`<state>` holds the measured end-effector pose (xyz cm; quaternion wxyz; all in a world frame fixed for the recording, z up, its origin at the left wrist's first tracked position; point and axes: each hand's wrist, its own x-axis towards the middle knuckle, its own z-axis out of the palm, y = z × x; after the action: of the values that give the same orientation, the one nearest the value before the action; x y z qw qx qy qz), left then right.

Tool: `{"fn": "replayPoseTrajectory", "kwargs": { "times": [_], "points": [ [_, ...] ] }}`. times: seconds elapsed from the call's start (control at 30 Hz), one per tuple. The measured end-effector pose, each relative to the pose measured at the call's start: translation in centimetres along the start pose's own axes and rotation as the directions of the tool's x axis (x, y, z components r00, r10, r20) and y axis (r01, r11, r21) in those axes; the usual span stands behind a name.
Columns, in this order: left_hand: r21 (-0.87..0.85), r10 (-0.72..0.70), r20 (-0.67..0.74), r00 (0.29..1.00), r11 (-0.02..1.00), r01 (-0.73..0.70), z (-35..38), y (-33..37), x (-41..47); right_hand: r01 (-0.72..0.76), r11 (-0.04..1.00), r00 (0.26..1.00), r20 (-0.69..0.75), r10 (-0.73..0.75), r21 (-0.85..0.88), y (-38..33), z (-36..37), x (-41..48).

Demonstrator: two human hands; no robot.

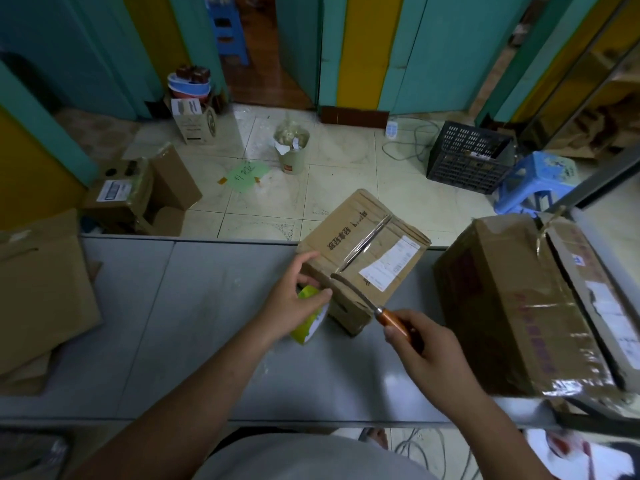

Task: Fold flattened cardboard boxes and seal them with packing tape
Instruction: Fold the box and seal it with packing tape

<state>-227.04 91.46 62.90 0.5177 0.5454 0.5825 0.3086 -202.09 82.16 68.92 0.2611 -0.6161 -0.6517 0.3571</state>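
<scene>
A small brown cardboard box (363, 251) stands on the grey table (194, 327), with clear tape along its top seam and a white label on it. My left hand (294, 299) grips a yellow-green roll of packing tape (310, 322) against the box's near left corner. My right hand (426, 344) holds a knife by its orange handle (393, 318). The dark blade (353, 289) lies across the near top edge of the box, where the tape comes off the roll.
A large taped cardboard box (519, 306) stands at the table's right end. Flattened cardboard (38, 299) is piled at the left. Beyond the table, on the tiled floor, are open boxes (138, 195), a bucket (292, 147), a black crate (467, 157) and a blue stool (533, 181).
</scene>
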Motion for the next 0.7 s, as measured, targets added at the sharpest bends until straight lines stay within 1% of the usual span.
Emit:
{"fn": "replayPoseTrajectory", "kwargs": {
  "times": [0.2,0.37,0.53,0.7],
  "points": [
    [0.045,0.012,0.060,0.998,0.999,-0.015,-0.8,0.1,0.1,-0.007,0.997,0.998,0.059,0.011,-0.083,-1.4,0.9,2.4],
    [0.055,0.016,0.100,0.995,0.998,-0.021,-1.2,0.0,0.2,0.008,0.980,0.996,0.085,0.009,-0.197,-2.8,0.8,3.3],
    [0.095,0.031,0.091,0.995,0.995,-0.040,-1.1,0.0,0.4,0.008,0.951,0.991,0.130,0.034,-0.309,-4.1,0.4,4.3],
    [0.140,0.023,0.074,0.997,0.990,-0.034,-0.9,0.4,0.2,0.017,0.934,0.987,0.154,0.041,-0.356,-5.0,0.5,5.8]
  ]
}}
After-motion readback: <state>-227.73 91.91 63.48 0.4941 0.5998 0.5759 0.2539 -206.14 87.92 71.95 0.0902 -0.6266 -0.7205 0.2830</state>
